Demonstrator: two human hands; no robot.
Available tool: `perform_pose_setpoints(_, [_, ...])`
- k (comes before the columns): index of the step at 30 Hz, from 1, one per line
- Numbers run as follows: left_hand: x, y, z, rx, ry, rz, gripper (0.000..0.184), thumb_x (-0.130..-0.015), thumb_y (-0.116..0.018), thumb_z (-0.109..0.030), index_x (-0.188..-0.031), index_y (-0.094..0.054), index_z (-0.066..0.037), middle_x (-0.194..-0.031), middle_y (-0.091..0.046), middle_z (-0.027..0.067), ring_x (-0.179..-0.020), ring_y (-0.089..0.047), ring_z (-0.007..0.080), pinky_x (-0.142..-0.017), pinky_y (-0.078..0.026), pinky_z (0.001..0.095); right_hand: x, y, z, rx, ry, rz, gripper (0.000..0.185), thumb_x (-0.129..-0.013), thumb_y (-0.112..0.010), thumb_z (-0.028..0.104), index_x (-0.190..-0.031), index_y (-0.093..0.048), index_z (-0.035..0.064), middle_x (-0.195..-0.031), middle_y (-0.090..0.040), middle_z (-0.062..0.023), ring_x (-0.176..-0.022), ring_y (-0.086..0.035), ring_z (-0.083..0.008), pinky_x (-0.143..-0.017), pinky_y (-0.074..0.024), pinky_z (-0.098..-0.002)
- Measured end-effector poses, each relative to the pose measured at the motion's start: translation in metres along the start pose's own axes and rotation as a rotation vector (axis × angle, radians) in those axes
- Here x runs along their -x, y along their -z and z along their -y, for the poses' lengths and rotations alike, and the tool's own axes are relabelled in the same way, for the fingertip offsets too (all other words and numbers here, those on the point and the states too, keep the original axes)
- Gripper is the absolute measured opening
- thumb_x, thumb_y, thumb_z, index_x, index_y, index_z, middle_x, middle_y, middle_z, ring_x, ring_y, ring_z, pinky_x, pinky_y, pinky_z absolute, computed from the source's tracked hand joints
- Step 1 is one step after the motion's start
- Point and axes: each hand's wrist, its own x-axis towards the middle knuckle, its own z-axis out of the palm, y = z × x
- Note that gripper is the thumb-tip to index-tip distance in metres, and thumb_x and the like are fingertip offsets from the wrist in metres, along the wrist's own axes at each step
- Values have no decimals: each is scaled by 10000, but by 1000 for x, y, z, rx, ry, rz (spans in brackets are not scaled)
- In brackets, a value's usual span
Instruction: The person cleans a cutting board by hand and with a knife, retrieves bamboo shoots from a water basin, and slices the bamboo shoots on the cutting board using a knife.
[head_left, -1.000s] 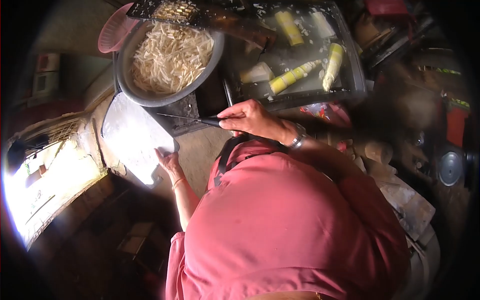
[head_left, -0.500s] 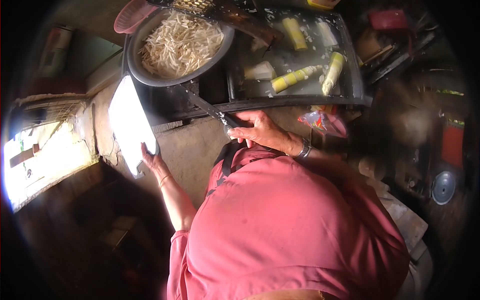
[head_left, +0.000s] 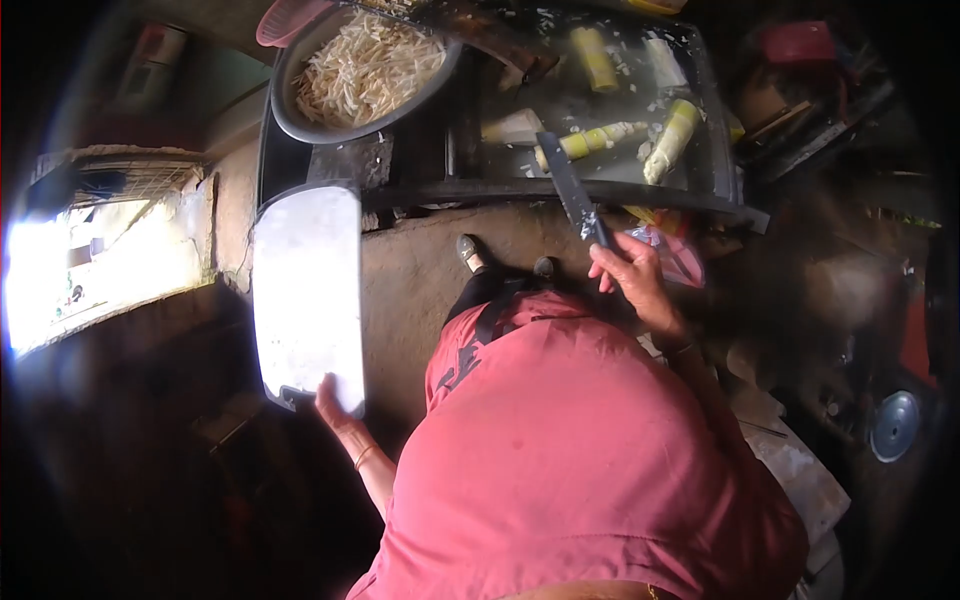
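My left hand (head_left: 340,405) grips the lower right corner of a white cutting board (head_left: 308,290), thumb on its bright face. The board hangs upright in front of the counter, at the left. In my right hand (head_left: 640,275) is a knife (head_left: 570,188) with a dark blade, white bits stuck near its handle. The blade points up toward the tray, its tip overlapping a yellow-green peeled shoot (head_left: 600,138) from this view. A metal bowl (head_left: 290,112) holds many thin pale strips (head_left: 370,70).
The dark tray (head_left: 740,170) holds cloudy liquid, several shoot pieces and white scraps. A pink basket (head_left: 280,22) sits behind the bowl. Below the tray's edge hangs a plastic bag (head_left: 680,258). A round metal lid (head_left: 895,427) is at the far right, a bright window (head_left: 130,260) at the left.
The knife has swung from pointing left to pointing up, and my right hand has moved right. The cutting board has turned its broad face toward me; my left hand has moved down with it.
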Motion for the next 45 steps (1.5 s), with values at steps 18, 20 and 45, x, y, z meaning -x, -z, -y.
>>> perform_pose_setpoints(18, [-2, -185, -101, 70, 630, 406, 441, -801, -673, -95, -1220, -562, -12, -970, -690, 114, -831, -695, 221, -741, -590, 338, 31, 34, -3, -11, 4, -83, 233, -957, -660, 262, -937, -659, 30, -756, -646, -24, -576, -575, -66, -552, -480, -223])
perform_pose_setpoints(20, [-49, -182, -57, -1, 717, 674, 418, -806, -649, -79, -1210, -582, 8, -1027, -698, 141, -866, -703, 238, -763, -595, 349, 34, 31, -6, -48, -6, -131, 209, -962, -655, 236, -975, -669, 28, -746, -645, -24, -570, -572, -65, -550, -485, -227])
perform_pose_setpoints(45, [-207, -222, -13, -249, 718, 864, 353, -895, -705, -218, -1116, -658, 54, -1031, -680, 75, -921, -632, 159, -812, -504, 290, -58, -92, 6, 149, 48, 45, 347, -917, -717, 173, -1202, -642, -10, -861, -661, -18, -822, -575, -43, -738, -505, -244])
